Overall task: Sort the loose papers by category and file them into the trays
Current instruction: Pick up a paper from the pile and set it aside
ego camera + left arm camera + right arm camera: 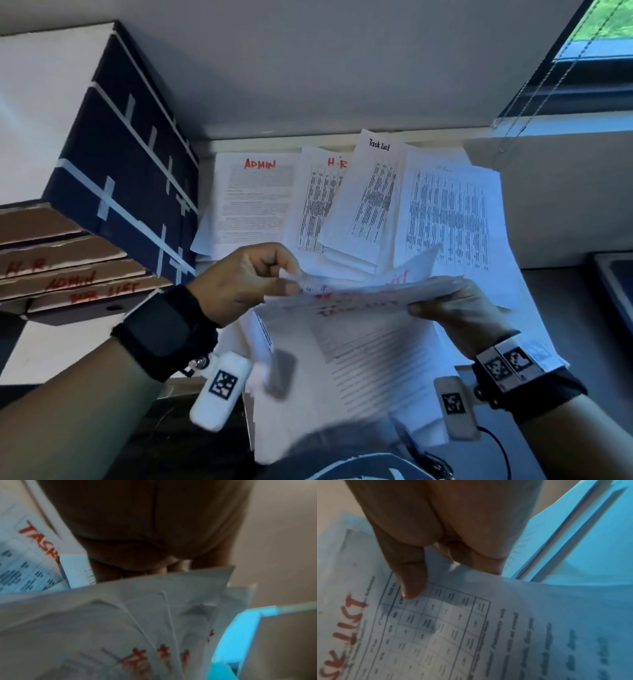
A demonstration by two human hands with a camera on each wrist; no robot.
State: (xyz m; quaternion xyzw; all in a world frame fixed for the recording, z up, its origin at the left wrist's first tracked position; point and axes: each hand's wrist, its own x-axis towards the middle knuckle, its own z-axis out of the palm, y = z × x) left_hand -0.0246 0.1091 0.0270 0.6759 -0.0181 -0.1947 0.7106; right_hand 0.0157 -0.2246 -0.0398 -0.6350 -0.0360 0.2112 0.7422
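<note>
Both hands hold a stack of white papers (359,329) above the desk, sheets marked in red. My left hand (253,277) pinches the top left corner of a sheet in the stack (154,601). My right hand (455,308) grips the stack's right edge, thumb on a sheet headed with a red "LIST" and a table (436,622). Sorted sheets lie behind: one marked ADMIN (253,202), one marked H.R (318,205), one headed Task List (373,192). Cardboard trays (68,270) labelled H.R, ADMIN and a third stand stacked at the left.
A dark blue box with white tape (130,171) stands on the trays at the left. More printed sheets (448,219) spread over the desk at the right. A window with a bead cord (534,85) is at the upper right. A dark tray edge (616,284) is far right.
</note>
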